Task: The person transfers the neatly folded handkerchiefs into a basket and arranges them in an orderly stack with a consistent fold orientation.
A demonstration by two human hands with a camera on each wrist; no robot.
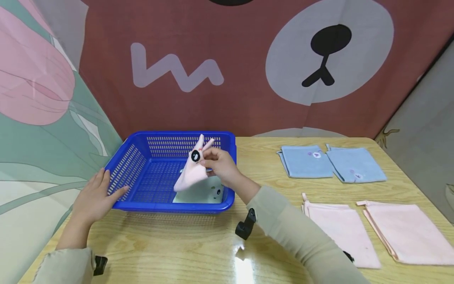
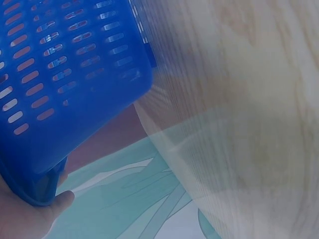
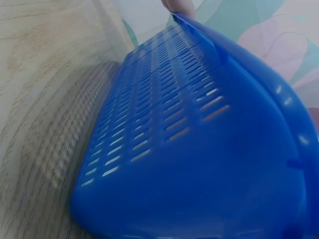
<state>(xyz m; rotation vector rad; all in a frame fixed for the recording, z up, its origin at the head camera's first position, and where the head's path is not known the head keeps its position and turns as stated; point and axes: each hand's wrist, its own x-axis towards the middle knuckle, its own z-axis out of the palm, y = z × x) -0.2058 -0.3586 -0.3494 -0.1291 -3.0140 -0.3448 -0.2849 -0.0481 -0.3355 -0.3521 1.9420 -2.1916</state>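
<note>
Above the right part of the blue plastic basket, my right hand pinches a pale pink hand towel between thumb and fingers. The towel hangs down, with a round black patch and upright corners showing. Under it, a pale green hand towel with a small face lies in the basket, partly covered from sight. My left hand rests on the basket's front left corner, fingers and thumb spread over the rim. The left wrist view catches that thumb beside the basket's corner. Only the basket's outer wall fills the right wrist view.
Two folded blue towels lie at the back right of the wooden table. Nearer the front right are two folded pink towels, one partly behind my right sleeve. A printed cloth hangs behind the table.
</note>
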